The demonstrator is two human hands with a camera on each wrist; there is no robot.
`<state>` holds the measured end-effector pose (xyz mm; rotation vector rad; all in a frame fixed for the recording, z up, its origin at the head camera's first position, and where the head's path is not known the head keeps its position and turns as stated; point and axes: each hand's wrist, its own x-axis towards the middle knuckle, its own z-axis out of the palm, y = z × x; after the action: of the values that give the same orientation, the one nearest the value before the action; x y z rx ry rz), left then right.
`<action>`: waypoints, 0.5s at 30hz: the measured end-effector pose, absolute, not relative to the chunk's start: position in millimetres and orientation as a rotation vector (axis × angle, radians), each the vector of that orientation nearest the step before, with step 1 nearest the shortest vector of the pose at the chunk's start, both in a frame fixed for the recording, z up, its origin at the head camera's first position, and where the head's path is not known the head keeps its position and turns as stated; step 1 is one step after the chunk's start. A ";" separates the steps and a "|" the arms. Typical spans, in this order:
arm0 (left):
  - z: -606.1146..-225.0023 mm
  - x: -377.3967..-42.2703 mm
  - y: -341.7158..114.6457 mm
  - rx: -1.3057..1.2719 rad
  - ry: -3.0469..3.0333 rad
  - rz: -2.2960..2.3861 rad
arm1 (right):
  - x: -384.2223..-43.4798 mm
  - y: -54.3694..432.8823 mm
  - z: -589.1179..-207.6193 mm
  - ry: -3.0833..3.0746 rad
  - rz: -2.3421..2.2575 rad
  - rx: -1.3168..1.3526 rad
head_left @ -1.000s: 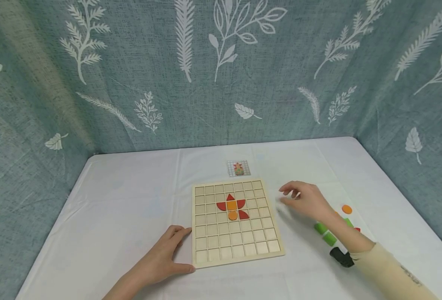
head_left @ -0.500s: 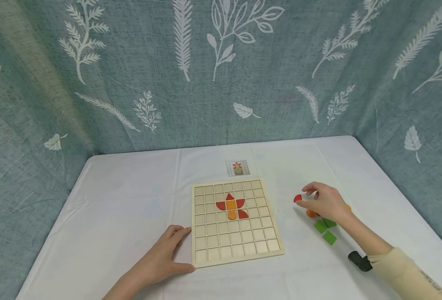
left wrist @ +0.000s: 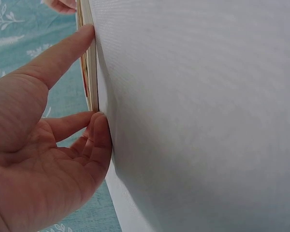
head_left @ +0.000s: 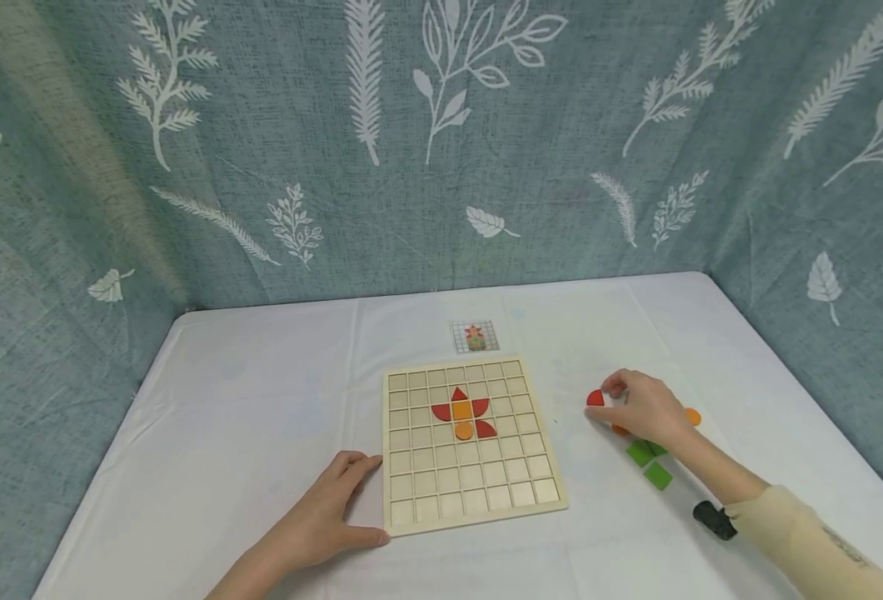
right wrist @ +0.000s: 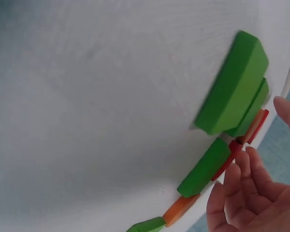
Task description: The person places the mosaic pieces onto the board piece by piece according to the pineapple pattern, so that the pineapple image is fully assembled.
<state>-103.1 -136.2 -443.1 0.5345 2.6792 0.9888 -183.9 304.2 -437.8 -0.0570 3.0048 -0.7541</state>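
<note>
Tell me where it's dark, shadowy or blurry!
Head view: bright, board lines clear; left wrist view: dimmer, with a soft grey shadow on the cloth beside the left hand; right wrist view: darkest in the top-left corner, its green blocks slightly soft.

1. Board (head_left: pixel 447 480): pale cream, patterned with a grid of squares.
2. Board pieces: triangle (head_left: pixel 458 395) and quarter-circles (head_left: pixel 441 412), red; square (head_left: pixel 461 410) and disc (head_left: pixel 464 431), orange.
3. Loose pieces: blocks (right wrist: pixel 232 87), green; loose disc (head_left: pixel 693 417), orange; rounded piece (head_left: pixel 595 397), red.
4. Card (head_left: pixel 475 337): gridded; figure red, orange, green.
5. Curtain (head_left: pixel 261 100): grey-teal, white leaf motifs.
6. Cloth (head_left: pixel 261 392): white.
7. Sleeve (head_left: pixel 794 537): cream.
</note>
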 end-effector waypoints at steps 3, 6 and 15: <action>-442.8 -102.9 -136.6 0.543 2.677 0.992 | -184.6 303.0 -438.2 3.017 -0.750 -0.046; -442.5 -102.7 -136.9 0.550 2.678 0.995 | -184.8 302.2 -437.8 3.020 -0.750 -0.034; -440.1 -102.4 -137.2 0.541 2.664 1.007 | -184.1 300.9 -437.5 3.030 -0.744 -0.026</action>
<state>-102.4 -137.2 -440.1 0.5409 2.6641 1.0068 -184.1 300.9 -437.5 -0.0256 3.0295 -0.7441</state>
